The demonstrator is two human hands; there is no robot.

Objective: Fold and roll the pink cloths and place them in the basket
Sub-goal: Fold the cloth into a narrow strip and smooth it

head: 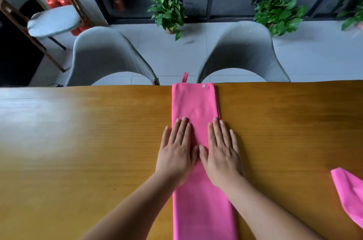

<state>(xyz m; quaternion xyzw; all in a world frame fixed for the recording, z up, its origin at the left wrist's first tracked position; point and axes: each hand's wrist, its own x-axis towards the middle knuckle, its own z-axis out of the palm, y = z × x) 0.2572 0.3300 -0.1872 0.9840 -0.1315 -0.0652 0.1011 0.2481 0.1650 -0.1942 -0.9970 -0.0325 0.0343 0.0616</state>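
Second cloth (349, 192) cut off at right; folded cloth (196, 102) seemingly continues below.

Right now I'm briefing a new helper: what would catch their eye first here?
A long pink cloth, folded into a strip, runs down the middle of the wooden table. The left hand and right hand press flat on it, side by side. A second pink cloth lies far right.

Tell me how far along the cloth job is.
Done: one pink cloth is folded into a long strip on the wooden table. In hand: the left hand and right hand press flat on it. Left: rolling it, then the second pink cloth at the table's right edge; no basket is in view.
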